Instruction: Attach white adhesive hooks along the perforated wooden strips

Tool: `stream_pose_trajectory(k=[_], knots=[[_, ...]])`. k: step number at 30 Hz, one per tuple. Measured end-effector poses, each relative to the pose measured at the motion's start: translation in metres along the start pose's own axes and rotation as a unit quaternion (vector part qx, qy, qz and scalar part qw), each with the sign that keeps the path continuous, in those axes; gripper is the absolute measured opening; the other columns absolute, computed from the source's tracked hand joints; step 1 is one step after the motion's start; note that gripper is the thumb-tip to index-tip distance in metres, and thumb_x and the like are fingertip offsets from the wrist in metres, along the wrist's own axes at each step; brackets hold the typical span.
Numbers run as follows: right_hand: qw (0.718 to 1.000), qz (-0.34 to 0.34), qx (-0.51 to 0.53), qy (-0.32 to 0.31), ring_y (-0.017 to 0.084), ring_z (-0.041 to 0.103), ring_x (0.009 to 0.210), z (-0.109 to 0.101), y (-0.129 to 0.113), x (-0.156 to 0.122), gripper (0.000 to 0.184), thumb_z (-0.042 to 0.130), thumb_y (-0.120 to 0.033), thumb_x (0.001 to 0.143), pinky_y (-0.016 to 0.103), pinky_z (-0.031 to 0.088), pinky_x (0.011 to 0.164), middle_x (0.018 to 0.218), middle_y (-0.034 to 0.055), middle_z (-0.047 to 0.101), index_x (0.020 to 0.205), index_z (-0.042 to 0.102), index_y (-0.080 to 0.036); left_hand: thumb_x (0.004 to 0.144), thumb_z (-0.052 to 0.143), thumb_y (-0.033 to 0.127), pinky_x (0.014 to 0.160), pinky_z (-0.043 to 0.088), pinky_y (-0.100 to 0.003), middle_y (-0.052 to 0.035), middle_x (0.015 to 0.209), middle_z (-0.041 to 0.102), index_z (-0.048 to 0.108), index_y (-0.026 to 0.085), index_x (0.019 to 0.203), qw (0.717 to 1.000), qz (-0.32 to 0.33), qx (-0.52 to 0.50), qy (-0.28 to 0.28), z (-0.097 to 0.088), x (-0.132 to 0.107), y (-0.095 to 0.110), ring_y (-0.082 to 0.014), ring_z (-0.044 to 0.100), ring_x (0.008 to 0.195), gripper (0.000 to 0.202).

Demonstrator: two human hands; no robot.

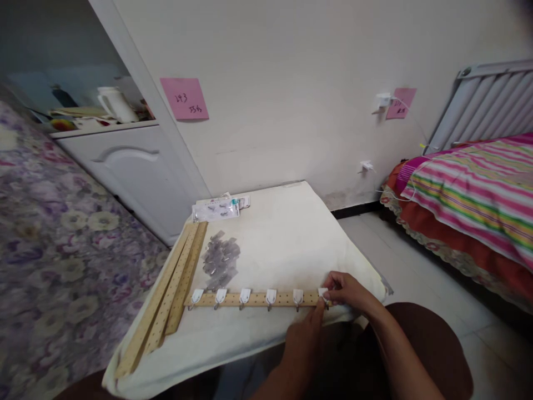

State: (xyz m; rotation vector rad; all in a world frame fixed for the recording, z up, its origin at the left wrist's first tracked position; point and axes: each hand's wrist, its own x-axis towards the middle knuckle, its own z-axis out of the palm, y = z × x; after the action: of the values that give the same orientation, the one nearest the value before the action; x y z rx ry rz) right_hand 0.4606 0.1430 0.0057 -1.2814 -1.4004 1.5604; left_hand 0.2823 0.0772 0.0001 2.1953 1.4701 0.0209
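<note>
A narrow perforated wooden strip [258, 300] lies along the near side of the cloth-covered table, with a row of several white hooks [271, 296] on it. At its right end sits one more white hook [322, 291]. My right hand [345, 290] pinches this hook from the right, its fingers closed. My left hand [303, 336] reaches up from below, with a fingertip against the same hook's lower part; its other fingers are partly hidden. A pile of hooks in clear grey film [220, 260] lies behind the strip's left half.
More perforated wooden strips [169, 294] lie along the table's left edge. Clear packages [216, 209] rest at the back left corner. White cloth [287, 233] covers the table, which stands by a wall. A bed [478, 183] is at the right, floral fabric [70, 266] at the left.
</note>
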Motion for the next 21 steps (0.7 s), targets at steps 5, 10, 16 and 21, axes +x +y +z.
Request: stream_pose_trajectory(k=[5,10,16,21], knots=[[1.000,0.010,0.008,0.000,0.009,0.052,0.048,0.0004,0.0009,0.0009,0.019,0.069,-0.023,0.058,0.022,0.039,0.048,0.058,-0.0068,0.055,0.069,0.054,-0.018,0.083,0.039,0.014,0.085,0.049,-0.037,-0.0090,0.139,0.048,0.022,0.024,0.145,1.000,-0.002,0.002,0.003,0.0002,-0.0003,0.0011,-0.0262,0.060,0.106,0.064],[1.000,0.012,0.009,-0.013,0.009,0.052,0.047,-0.0006,0.0029,0.0012,0.017,0.067,-0.022,0.060,0.022,0.039,0.048,0.057,-0.0068,0.056,0.071,0.055,-0.018,0.082,0.039,0.011,0.086,0.048,-0.035,-0.0089,0.135,0.052,0.026,0.024,0.143,1.000,-0.021,-0.020,0.007,-0.0021,-0.0016,0.0034,-0.0239,0.062,0.103,0.064],[1.000,-0.006,0.020,-0.024,0.009,0.052,0.048,-0.0007,0.0036,-0.0003,0.017,0.067,-0.022,0.062,0.022,0.039,0.049,0.059,-0.0066,0.055,0.073,0.055,-0.018,0.081,0.037,0.011,0.091,0.048,-0.039,-0.0079,0.138,0.049,0.026,0.023,0.144,0.998,0.009,-0.050,0.025,-0.0026,-0.0054,0.0014,-0.0253,0.059,0.111,0.064],[0.998,-0.008,0.051,-0.026,0.009,0.052,0.050,-0.0013,0.0048,-0.0004,0.019,0.068,-0.021,0.063,0.024,0.040,0.050,0.065,-0.0052,0.056,0.078,0.058,-0.019,0.080,0.037,0.012,0.095,0.047,-0.039,-0.0070,0.136,0.052,0.032,0.020,0.142,0.996,0.019,-0.077,0.051,-0.0035,-0.0062,0.0007,-0.0259,0.058,0.113,0.062]])
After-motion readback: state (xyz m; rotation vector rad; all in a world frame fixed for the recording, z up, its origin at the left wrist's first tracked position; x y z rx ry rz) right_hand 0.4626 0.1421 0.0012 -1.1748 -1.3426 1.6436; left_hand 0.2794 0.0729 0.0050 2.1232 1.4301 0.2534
